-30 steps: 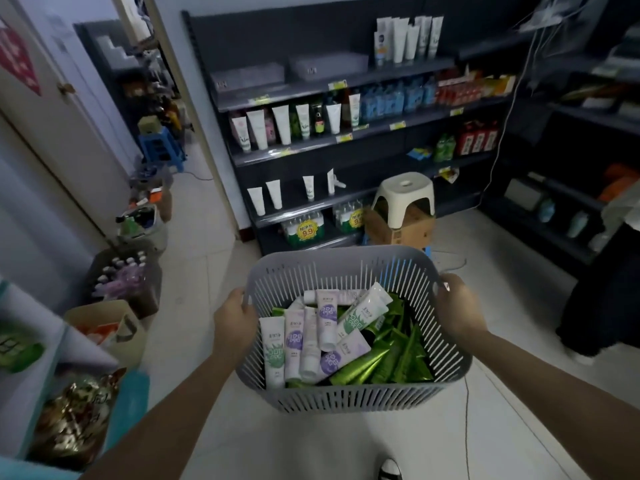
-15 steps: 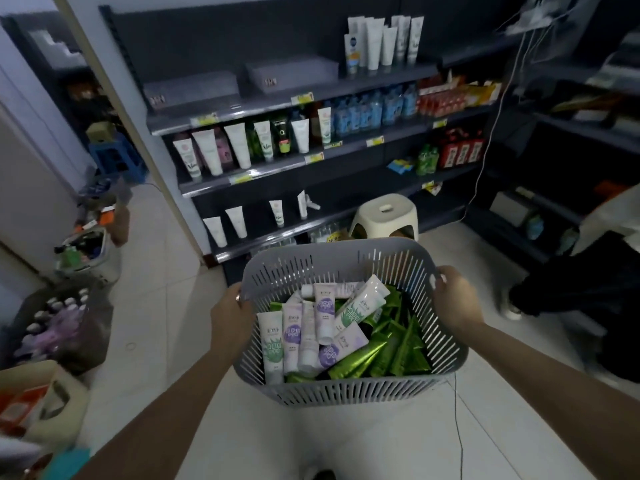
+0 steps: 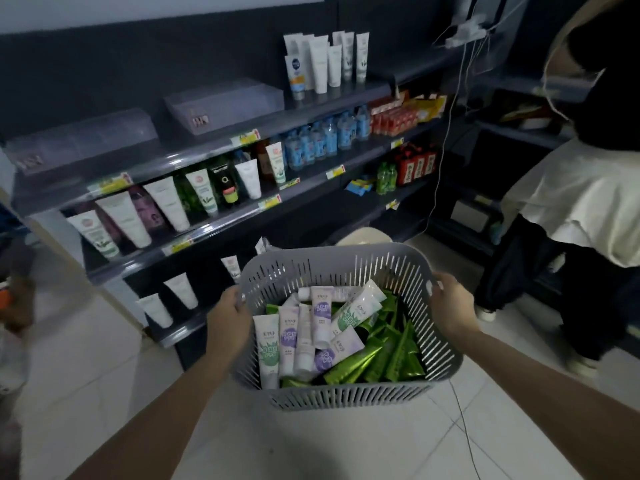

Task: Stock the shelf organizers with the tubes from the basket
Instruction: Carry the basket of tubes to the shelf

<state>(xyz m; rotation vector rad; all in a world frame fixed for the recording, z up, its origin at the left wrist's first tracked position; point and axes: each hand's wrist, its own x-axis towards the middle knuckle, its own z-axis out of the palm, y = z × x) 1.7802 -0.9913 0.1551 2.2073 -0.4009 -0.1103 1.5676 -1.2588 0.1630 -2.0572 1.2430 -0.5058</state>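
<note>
Grey basket (image 3: 346, 396) of tubes (image 3: 321, 315) held before the shelves.
Two clear organizers (image 3: 83, 140) sit toward the top shelf's (image 3: 194, 155) left end. The left hand (image 3: 228, 320) grips the basket's left rim, the tubes lie heaped inside, and the right hand (image 3: 450, 303) grips its right rim.

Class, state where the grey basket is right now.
Head view, lower centre: the grey basket is gripped at its rim by the left hand and right hand, facing the shelves.
</note>
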